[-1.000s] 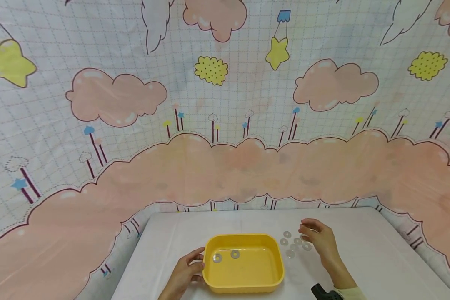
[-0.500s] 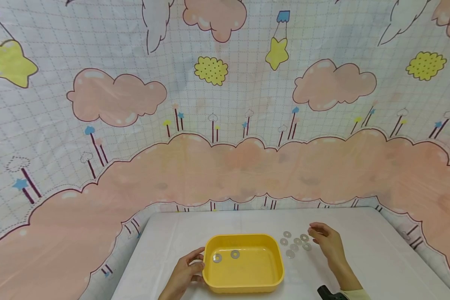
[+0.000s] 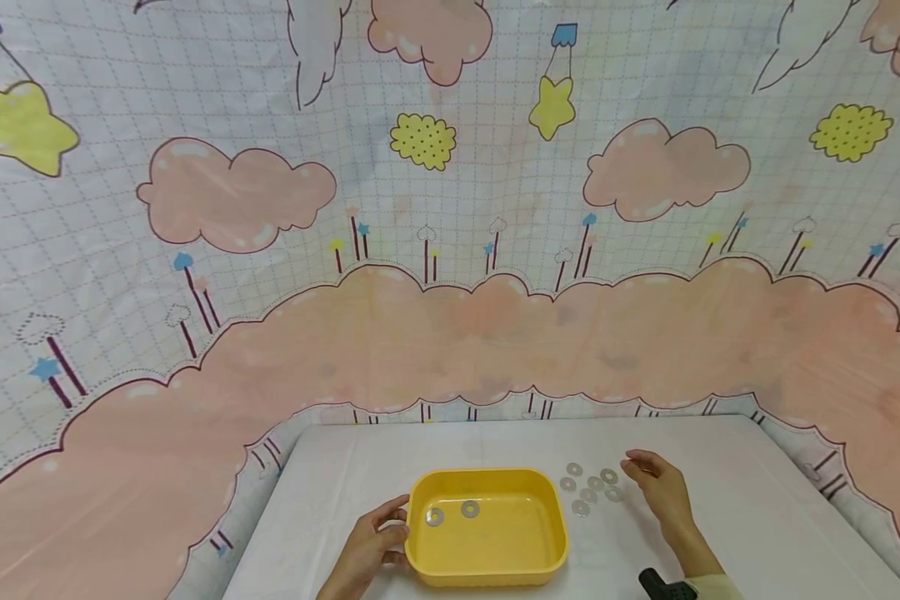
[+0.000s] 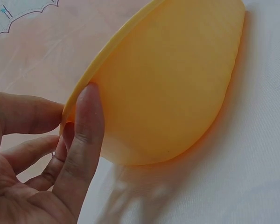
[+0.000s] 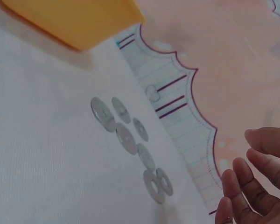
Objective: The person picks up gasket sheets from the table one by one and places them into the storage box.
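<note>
A yellow plastic tray (image 3: 487, 550) stands on the white table, with two flat metal washers (image 3: 470, 508) lying inside near its left end. My left hand (image 3: 373, 540) holds the tray's left rim; in the left wrist view, a finger (image 4: 86, 126) lies along the outer wall while other fingertips meet the rim. To the right of the tray, several more washers (image 3: 588, 495) lie in a loose cluster. My right hand (image 3: 662, 492) hovers just right of them, fingers relaxed and holding nothing. The right wrist view shows some washers (image 5: 126, 138) overlapping.
The white tabletop (image 3: 360, 467) stretches around the tray and washers. Behind it hangs a patterned cloth (image 3: 450, 342) with clouds and stars. A black device (image 3: 663, 585) is worn at my right wrist, by a pale sleeve (image 3: 714, 587).
My right hand has drawn back rightward from the cluster, uncovering a washer at its right edge. The left hand and the tray have stayed in place.
</note>
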A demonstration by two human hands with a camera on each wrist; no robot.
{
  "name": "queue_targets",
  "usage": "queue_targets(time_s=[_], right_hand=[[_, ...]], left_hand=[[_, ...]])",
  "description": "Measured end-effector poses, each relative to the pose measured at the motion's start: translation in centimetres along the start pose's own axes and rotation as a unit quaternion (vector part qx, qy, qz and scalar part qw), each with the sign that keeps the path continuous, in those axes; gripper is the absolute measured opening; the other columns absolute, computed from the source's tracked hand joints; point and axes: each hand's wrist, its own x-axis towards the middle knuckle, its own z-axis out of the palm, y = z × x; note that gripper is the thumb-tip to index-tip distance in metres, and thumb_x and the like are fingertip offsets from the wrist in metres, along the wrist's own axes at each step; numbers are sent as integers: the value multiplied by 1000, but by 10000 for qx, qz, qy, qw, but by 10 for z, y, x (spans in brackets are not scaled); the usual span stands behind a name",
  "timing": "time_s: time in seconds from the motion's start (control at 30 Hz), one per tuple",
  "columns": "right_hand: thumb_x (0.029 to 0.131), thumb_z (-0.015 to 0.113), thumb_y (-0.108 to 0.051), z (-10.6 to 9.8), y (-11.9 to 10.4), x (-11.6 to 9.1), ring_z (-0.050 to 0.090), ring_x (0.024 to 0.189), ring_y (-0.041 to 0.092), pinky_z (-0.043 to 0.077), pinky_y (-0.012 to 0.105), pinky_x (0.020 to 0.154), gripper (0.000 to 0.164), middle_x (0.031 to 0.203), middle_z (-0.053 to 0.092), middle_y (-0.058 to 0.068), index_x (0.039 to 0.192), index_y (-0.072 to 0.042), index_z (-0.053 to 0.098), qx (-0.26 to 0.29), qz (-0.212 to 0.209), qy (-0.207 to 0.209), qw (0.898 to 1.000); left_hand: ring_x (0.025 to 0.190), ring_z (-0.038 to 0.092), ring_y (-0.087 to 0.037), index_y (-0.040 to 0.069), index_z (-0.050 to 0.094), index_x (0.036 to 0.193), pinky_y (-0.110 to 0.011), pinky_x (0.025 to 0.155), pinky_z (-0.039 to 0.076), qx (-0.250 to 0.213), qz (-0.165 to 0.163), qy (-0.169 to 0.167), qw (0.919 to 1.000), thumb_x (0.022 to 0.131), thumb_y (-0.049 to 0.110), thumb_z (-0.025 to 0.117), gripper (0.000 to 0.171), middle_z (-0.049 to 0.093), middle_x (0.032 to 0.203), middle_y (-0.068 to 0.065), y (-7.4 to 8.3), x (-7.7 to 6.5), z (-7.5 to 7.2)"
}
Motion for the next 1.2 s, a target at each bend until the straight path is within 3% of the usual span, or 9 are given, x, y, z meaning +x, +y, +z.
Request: queue_targets(time_s=[0.43, 0.67, 0.97, 1.2], right_hand=[[95, 63, -28, 11, 20, 19, 56, 89, 1, 46, 12, 73, 43, 120, 67, 16, 131, -4, 61, -283, -16, 292, 9992], [92, 67, -25, 18, 28, 29, 58, 98, 24, 44, 20, 74, 41, 113, 66, 20, 125, -1, 65, -611, -140, 427, 9971], [90, 68, -24, 30, 36, 37, 54, 98, 29, 41, 31, 77, 40, 111, 62, 20, 123, -1, 67, -933, -114, 456, 9945], [86, 70, -27, 34, 33, 36, 58, 93, 32, 40, 34, 71, 41, 103, 64, 19, 119, -2, 69, -1410, -234, 661, 9875]], left_hand=[[80, 58, -13, -2, 39, 148, -32, 64, 61, 40, 14, -13, 10000, 86, 7, 62, 66, 52, 113, -8, 0, 9, -4], [80, 60, -13, -2, 39, 148, -31, 64, 60, 86, -6, -91, 9999, 88, 7, 61, 65, 52, 114, -10, 1, 13, -6], [85, 59, -15, -2, 39, 148, -33, 67, 61, 149, 28, -96, 9998, 87, 8, 61, 65, 51, 115, -11, 4, 19, -9], [81, 59, -14, -3, 37, 148, -34, 66, 61, 60, -11, -122, 9999, 89, 7, 60, 65, 52, 116, -11, 1, 21, -11]])
